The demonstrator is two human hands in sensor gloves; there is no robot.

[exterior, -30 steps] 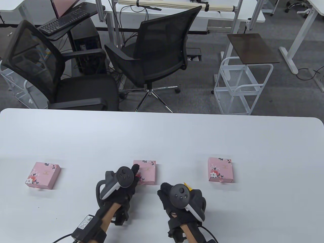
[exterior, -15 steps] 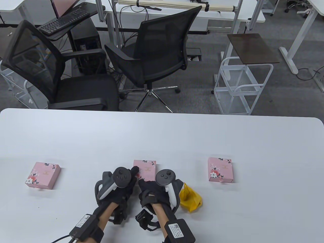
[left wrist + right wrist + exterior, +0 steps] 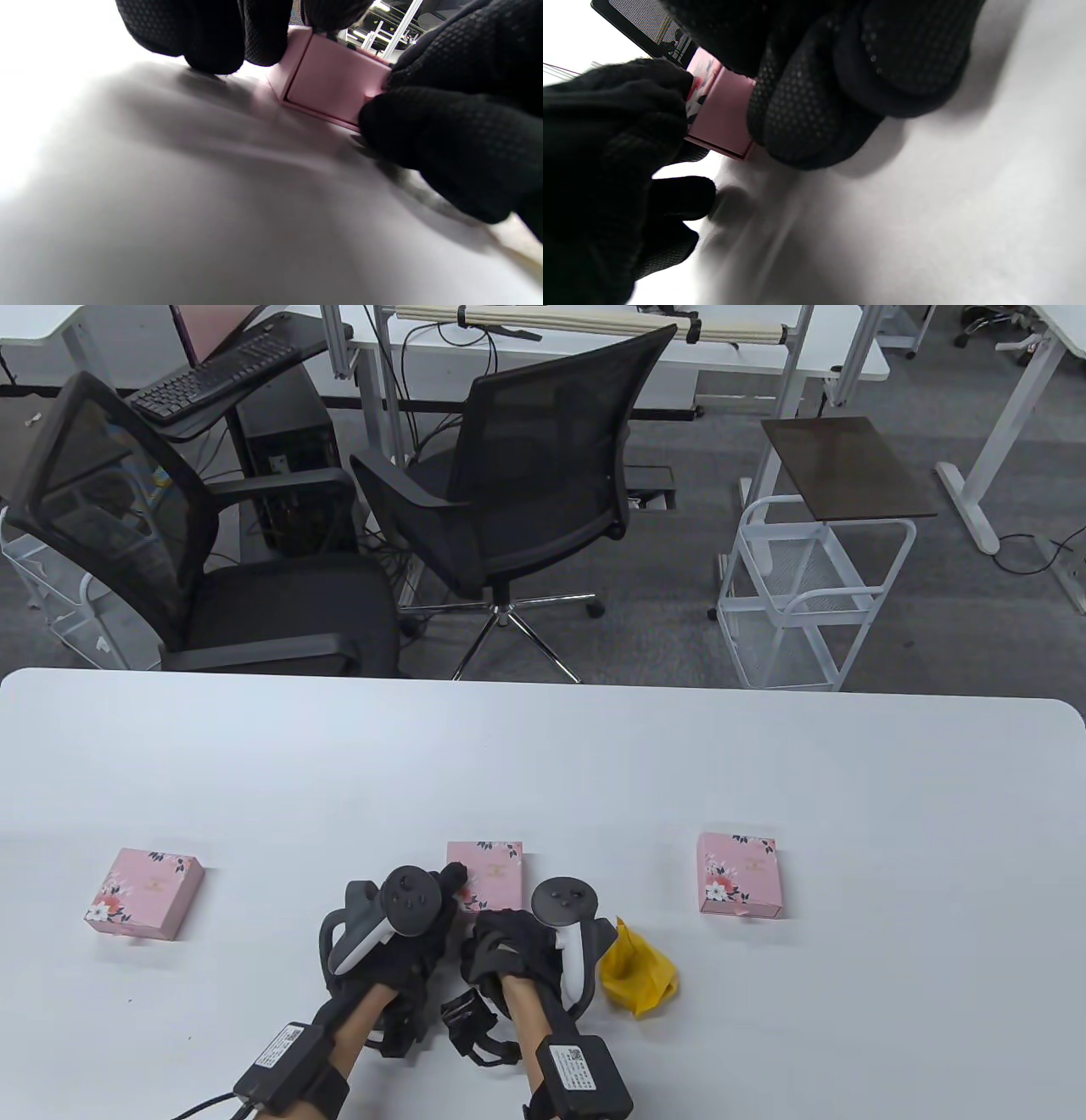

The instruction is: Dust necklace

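- Two hands at the near counter [image 3: 543,763] edge: left hand [image 3: 407,925] gripping the middle pink box [image 3: 492,874] at its near-left corner; right hand [image 3: 517,942] pinching its near end face.
- Yellow cloth [image 3: 638,976]: loose, just right of the right hand.
- Box: directly ahead, long axis running away; necklace unseen, presumably inside.

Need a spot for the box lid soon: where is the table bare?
Bare: between left box and left hand; the whole far half of the table. Crowded: the middle box, both hands, right hand, and yellow cloth.
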